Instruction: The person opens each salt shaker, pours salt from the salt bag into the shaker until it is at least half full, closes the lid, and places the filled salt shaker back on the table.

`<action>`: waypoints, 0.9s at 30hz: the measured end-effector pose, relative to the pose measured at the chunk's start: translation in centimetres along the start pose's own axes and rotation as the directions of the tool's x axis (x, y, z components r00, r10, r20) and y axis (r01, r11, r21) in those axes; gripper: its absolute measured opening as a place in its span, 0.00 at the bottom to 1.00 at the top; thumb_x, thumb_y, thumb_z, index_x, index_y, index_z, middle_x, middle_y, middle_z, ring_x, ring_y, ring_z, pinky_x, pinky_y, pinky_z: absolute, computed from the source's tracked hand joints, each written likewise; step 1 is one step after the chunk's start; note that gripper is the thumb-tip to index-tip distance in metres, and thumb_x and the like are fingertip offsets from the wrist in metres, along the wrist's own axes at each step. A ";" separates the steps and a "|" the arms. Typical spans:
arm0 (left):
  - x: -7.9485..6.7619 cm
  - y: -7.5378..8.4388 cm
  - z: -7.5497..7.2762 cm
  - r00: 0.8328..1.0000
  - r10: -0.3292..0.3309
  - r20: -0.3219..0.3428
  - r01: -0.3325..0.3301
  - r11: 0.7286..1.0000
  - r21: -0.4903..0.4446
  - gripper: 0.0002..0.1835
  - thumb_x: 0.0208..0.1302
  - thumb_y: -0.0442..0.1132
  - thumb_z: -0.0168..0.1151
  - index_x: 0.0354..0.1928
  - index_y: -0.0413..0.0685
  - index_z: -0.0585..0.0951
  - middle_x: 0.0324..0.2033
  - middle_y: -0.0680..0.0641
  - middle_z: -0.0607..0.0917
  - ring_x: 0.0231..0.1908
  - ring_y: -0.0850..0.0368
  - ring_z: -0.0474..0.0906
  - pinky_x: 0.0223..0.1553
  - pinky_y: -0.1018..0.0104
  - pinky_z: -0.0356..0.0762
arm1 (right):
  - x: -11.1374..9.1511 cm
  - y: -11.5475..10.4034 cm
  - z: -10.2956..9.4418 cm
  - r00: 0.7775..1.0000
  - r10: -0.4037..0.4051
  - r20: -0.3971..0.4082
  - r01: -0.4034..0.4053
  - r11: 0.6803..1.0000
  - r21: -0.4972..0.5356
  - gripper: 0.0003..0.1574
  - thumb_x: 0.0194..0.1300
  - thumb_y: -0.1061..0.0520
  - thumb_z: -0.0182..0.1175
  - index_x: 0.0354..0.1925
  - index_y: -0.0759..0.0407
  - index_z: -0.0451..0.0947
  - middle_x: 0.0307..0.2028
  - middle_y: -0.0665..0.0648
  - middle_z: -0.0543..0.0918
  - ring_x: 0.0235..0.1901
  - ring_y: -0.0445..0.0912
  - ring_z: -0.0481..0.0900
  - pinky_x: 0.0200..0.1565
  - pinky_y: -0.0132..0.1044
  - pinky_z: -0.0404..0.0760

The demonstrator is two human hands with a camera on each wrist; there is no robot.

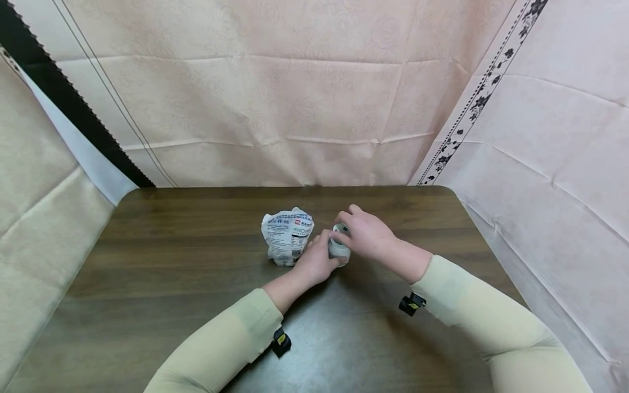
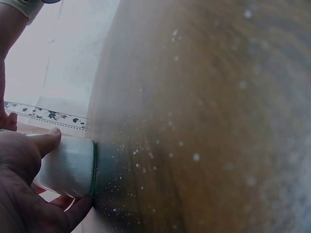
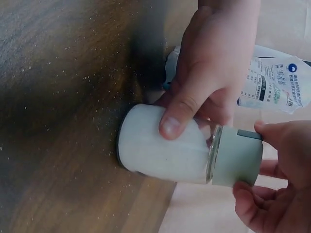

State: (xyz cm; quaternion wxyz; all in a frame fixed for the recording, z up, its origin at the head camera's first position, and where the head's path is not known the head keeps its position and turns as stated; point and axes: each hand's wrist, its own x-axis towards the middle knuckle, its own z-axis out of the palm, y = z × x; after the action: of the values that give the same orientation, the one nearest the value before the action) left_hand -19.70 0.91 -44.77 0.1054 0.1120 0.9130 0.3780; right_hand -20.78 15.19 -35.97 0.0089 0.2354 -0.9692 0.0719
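A glass shaker jar (image 3: 163,145) full of white grains stands upright on the table, its pale grey-green cap (image 3: 235,155) on top. Around the jar's body curls my left hand (image 1: 316,262), thumb across the near side in the right wrist view. My right hand (image 1: 366,232) pinches the cap between thumb and fingers. Just left of the jar, a crumpled white printed bag (image 1: 287,237) stands on the table, partly behind my left hand in the right wrist view.
The dark wooden table (image 1: 172,305) has white specks scattered over it, seen close up in the wrist views. Pale cloth (image 1: 275,109) hangs behind its far edge, and more cloth (image 1: 555,164) covers the right side.
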 end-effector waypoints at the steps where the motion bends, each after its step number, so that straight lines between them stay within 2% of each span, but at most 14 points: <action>1: 0.0 0.0 0.0 1.000 -0.003 0.005 0.003 1.000 -0.001 0.38 0.56 0.56 0.63 0.65 0.54 0.57 0.54 0.46 0.71 0.53 0.50 0.68 0.49 0.55 0.70 | 0.0 0.0 0.1 1.000 0.013 -0.005 -0.013 1.000 -0.008 0.24 0.61 0.36 0.56 0.45 0.50 0.77 0.34 0.52 0.69 0.24 0.43 0.71 0.29 0.37 0.75; 8: 0.1 0.3 0.3 1.000 -0.006 0.018 0.005 1.000 0.014 0.42 0.57 0.56 0.62 0.69 0.53 0.54 0.59 0.45 0.69 0.57 0.48 0.65 0.53 0.53 0.68 | -0.1 0.0 0.8 0.991 0.130 -0.026 -0.131 0.990 -0.043 0.30 0.60 0.30 0.50 0.46 0.49 0.78 0.34 0.50 0.73 0.24 0.43 0.73 0.26 0.38 0.74; 13: -0.1 0.1 0.1 1.000 0.002 -0.002 -0.002 1.000 0.011 0.41 0.57 0.56 0.62 0.68 0.52 0.55 0.58 0.45 0.70 0.56 0.48 0.66 0.52 0.53 0.69 | -0.1 0.1 1.0 0.994 0.106 -0.033 -0.106 0.994 -0.011 0.35 0.61 0.28 0.47 0.51 0.50 0.75 0.41 0.51 0.76 0.30 0.44 0.75 0.31 0.41 0.76; 16: -0.3 -0.1 0.1 1.000 0.006 -0.008 -0.006 1.000 0.012 0.39 0.56 0.56 0.63 0.66 0.52 0.57 0.56 0.44 0.71 0.54 0.49 0.68 0.50 0.53 0.70 | -0.3 0.4 1.0 0.999 0.014 -0.043 -0.013 1.000 0.022 0.34 0.62 0.30 0.49 0.55 0.50 0.73 0.47 0.51 0.75 0.39 0.44 0.76 0.38 0.42 0.77; 19: -0.4 -0.2 0.1 1.000 0.008 0.002 -0.008 1.000 0.016 0.38 0.56 0.56 0.62 0.64 0.52 0.58 0.55 0.45 0.71 0.53 0.49 0.68 0.48 0.54 0.70 | -0.7 1.0 0.9 0.989 -0.147 -0.033 0.148 0.989 0.032 0.31 0.64 0.36 0.52 0.59 0.50 0.70 0.55 0.51 0.71 0.50 0.44 0.72 0.47 0.42 0.76; 23: -0.3 -0.2 0.2 1.000 0.017 0.009 -0.017 1.000 0.025 0.41 0.57 0.57 0.62 0.67 0.52 0.56 0.56 0.45 0.70 0.55 0.49 0.67 0.49 0.55 0.70 | -1.3 1.8 0.1 0.939 -0.344 0.004 0.344 0.939 0.017 0.27 0.64 0.44 0.54 0.60 0.48 0.70 0.62 0.52 0.67 0.59 0.45 0.66 0.51 0.41 0.74; 27: -0.1 -0.2 0.1 1.000 0.024 -0.004 -0.024 0.999 0.025 0.40 0.56 0.57 0.62 0.66 0.52 0.57 0.56 0.45 0.71 0.55 0.49 0.67 0.49 0.55 0.70 | -1.3 2.2 -1.0 0.883 -0.469 0.003 0.469 0.883 -0.014 0.24 0.62 0.52 0.56 0.57 0.48 0.73 0.62 0.52 0.68 0.60 0.45 0.65 0.50 0.41 0.75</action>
State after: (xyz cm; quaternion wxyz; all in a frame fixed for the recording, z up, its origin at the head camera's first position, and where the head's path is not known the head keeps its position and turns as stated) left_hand -19.64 0.85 -44.97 0.0977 0.1236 0.9164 0.3680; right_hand -20.69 17.87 -35.39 0.0278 0.4626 -0.8840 0.0609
